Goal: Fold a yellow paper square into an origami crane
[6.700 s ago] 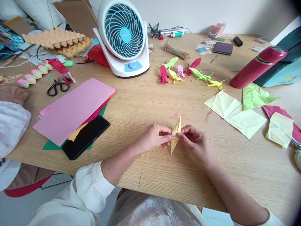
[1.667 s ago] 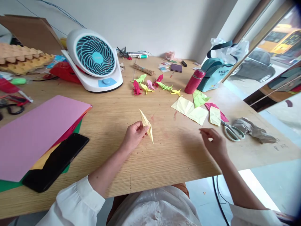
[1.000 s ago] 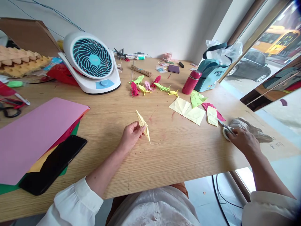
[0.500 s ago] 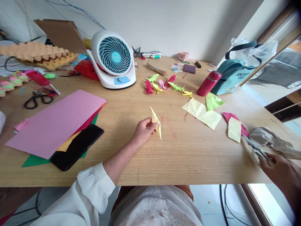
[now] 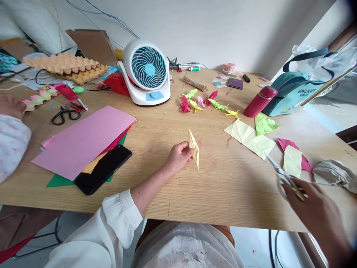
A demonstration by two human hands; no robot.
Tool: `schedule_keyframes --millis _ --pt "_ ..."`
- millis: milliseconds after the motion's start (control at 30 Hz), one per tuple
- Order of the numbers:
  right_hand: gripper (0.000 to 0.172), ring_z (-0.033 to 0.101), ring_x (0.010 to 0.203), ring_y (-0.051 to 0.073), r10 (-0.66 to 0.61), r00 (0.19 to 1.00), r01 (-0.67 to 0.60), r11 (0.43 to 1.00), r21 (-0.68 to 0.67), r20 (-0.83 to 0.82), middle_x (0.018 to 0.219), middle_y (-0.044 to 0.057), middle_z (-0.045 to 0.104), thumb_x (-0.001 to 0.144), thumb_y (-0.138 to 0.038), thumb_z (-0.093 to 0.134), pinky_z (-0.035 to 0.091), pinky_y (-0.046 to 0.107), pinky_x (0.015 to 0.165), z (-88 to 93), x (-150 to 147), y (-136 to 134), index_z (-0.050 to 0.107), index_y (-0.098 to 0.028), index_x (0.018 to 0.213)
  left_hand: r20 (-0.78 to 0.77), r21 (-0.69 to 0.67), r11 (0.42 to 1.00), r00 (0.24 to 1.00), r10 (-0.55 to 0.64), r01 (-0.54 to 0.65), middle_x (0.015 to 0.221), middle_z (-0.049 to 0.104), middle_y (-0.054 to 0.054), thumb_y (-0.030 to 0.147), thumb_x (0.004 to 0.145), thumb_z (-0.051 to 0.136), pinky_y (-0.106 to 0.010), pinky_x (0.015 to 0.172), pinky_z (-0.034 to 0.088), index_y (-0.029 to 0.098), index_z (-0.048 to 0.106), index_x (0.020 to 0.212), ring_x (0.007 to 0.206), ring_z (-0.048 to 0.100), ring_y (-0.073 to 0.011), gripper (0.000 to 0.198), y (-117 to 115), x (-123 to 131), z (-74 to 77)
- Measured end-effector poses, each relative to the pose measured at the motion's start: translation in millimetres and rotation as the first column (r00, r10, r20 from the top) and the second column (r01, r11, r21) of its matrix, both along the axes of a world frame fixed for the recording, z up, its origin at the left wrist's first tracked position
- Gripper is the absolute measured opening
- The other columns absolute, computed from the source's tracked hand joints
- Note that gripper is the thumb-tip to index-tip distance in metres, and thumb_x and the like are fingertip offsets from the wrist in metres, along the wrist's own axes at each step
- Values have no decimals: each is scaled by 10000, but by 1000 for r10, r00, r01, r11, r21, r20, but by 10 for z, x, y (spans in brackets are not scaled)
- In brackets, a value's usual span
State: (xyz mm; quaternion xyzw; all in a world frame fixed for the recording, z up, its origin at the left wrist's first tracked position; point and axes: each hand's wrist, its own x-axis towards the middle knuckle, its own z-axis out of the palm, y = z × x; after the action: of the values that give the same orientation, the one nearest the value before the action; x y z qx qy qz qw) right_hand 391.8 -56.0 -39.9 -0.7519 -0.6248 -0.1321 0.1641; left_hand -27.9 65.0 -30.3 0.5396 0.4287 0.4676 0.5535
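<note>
Pinched between the thumb and fingers of my left hand (image 5: 181, 154) is a pale yellow folded paper (image 5: 194, 149), a narrow shape with pointed ends, held upright above the middle of the table. My right hand (image 5: 314, 203), slightly blurred, is closed on scissors (image 5: 284, 176) near the right side. Their blades point up and left, toward a creased pale yellow sheet (image 5: 251, 139). Just right of the scissors lie a small pale yellow paper (image 5: 292, 160) and a magenta paper (image 5: 306, 163).
Behind are small folded paper figures (image 5: 219, 106), a white fan (image 5: 147, 70), a red bottle (image 5: 260, 101) and a teal bag (image 5: 292, 93). At left lie pink sheets (image 5: 89, 141), a black phone (image 5: 103, 169) and black-handled scissors (image 5: 65, 114). Another person's hand (image 5: 11, 106) rests at the far left.
My right hand has moved left with the scissors, away from the crumpled grey cloth. The view has turned slightly left, and another person's hand and sleeve now show at the left edge.
</note>
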Motion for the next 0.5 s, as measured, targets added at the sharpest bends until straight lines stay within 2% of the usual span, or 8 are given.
schedule_keyframes --millis 100,200,333,500 --pt "331 658 777 274 222 975 -222 975 -23 -12 937 105 695 911 -457 504 467 380 682 65 -607 445 672 -230 1083 -4 -6 1000 1000 -9 9 610 558 33 518 727 734 -181 470 406 166 531 698 511 514 -73 406 1 1 -9" --pt "324 659 821 264 340 939 -341 940 -28 -45 1006 107 686 913 -423 524 481 377 712 90 -991 898 666 -227 1128 -8 -10 1000 1000 -15 15 617 550 36 521 734 735 -183 480 417 165 532 700 517 510 -72 411 4 -10 -7" --pt "312 655 850 264 424 905 -425 904 -51 -29 953 105 664 923 -404 527 492 377 735 77 -1257 1352 694 -228 1119 -4 -20 999 999 -42 42 618 518 46 515 750 731 -181 501 424 167 524 701 535 489 -66 408 -3 -28 18" --pt "308 661 892 261 422 901 -429 901 -63 -96 987 88 670 900 -379 566 498 366 745 25 -1358 1559 701 -229 1133 75 -98 992 995 -72 79 675 531 34 501 739 748 -180 516 418 167 532 720 597 511 -74 399 -34 -25 86"
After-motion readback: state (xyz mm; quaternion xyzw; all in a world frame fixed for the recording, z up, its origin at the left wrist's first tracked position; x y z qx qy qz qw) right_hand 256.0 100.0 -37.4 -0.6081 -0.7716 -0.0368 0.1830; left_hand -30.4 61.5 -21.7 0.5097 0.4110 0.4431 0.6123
